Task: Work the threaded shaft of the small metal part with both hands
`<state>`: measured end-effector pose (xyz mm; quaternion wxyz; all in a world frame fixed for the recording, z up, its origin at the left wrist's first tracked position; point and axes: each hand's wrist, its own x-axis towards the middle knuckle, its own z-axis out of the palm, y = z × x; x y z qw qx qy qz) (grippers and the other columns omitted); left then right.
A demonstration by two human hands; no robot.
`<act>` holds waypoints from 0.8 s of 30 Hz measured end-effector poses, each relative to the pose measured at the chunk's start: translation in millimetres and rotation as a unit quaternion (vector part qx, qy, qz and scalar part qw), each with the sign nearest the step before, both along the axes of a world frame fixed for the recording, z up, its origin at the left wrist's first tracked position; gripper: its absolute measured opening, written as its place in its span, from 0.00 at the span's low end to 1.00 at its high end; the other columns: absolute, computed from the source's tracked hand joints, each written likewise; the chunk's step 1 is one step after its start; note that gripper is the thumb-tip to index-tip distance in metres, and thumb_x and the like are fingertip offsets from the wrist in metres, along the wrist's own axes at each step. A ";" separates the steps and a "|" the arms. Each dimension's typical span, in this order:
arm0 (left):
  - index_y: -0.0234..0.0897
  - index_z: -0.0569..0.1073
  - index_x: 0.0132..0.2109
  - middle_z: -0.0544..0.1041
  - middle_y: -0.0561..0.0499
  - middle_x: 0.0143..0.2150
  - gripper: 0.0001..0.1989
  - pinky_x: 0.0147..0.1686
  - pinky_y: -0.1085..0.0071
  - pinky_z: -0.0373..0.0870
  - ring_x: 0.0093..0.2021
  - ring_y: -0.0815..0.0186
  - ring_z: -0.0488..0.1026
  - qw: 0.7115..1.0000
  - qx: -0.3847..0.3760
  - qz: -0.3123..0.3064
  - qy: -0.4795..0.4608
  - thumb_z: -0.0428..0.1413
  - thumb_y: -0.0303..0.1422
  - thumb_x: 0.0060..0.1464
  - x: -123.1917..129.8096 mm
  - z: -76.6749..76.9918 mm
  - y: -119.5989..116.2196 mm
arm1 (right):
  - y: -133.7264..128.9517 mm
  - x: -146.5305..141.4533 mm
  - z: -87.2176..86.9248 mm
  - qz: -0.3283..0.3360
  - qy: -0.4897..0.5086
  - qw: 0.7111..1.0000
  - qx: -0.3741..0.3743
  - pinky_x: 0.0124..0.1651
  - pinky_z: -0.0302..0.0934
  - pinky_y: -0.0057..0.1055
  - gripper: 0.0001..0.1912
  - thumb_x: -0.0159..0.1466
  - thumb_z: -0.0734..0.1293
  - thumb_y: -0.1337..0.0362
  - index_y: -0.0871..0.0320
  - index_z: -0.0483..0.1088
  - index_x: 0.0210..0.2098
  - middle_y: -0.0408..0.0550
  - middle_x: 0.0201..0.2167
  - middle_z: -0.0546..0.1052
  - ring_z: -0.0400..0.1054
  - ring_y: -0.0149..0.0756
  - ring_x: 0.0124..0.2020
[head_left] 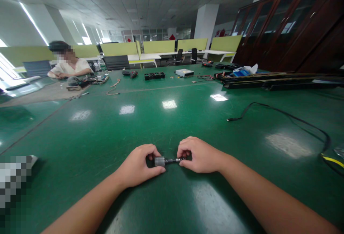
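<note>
A small grey metal cylinder with a thin dark shaft (159, 161) lies level, low over the green tabletop or on it; which one I cannot tell. My left hand (139, 164) curls round the cylinder end, thumb in front and fingers behind. At the other end, my right hand (197, 155) pinches the tip of the shaft between thumb and fingers. Something dark and coiled, like a spring, shows partly at that tip. The right fingers hide the rest of it.
A black cable (290, 114) curves over the table at right. Black rails (247, 81), a white-topped box (184, 72), a black slotted part (154, 76) and a power drill (130, 73) lie along the far side. A person (71, 65) sits at the far left.
</note>
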<state>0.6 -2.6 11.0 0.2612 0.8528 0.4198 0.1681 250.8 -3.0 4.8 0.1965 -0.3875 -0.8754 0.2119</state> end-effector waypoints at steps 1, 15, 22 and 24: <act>0.38 0.73 0.36 0.74 0.53 0.33 0.10 0.35 0.71 0.64 0.34 0.65 0.70 1.000 0.001 0.001 0.001 0.64 0.36 0.48 0.0 -0.1 0.0 | 0.6 1.5 0.2 -0.001 -0.002 1.000 -0.002 0.35 0.57 0.28 0.03 0.53 0.71 0.69 0.58 0.75 0.29 0.41 0.26 0.73 0.65 0.30 0.28; 0.38 0.73 0.35 0.74 0.53 0.33 0.10 0.35 0.71 0.64 0.34 0.64 0.70 1.000 0.007 0.002 -0.001 0.64 0.37 0.48 -0.2 -1.8 0.0 | 4.0 10.1 1.6 -0.012 -0.001 0.999 -0.029 0.32 0.57 0.27 0.04 0.53 0.70 0.69 0.59 0.76 0.30 0.42 0.24 0.73 0.65 0.30 0.27; 0.38 0.73 0.35 0.74 0.53 0.32 0.10 0.34 0.71 0.64 0.34 0.64 0.70 1.000 0.003 0.005 -0.004 0.64 0.37 0.48 0.4 -0.4 -0.2 | -4.7 -12.0 -3.5 -0.009 0.069 0.997 -0.038 0.37 0.61 0.28 0.11 0.54 0.70 0.70 0.57 0.77 0.38 0.44 0.30 0.75 0.68 0.32 0.31; 0.38 0.73 0.35 0.74 0.54 0.32 0.10 0.34 0.72 0.64 0.34 0.65 0.70 1.000 0.004 0.001 -0.009 0.63 0.36 0.48 -0.2 -0.7 0.1 | -7.0 -18.4 -5.9 -0.003 0.095 0.994 -0.049 0.40 0.62 0.29 0.22 0.52 0.70 0.73 0.56 0.74 0.46 0.43 0.33 0.76 0.68 0.32 0.33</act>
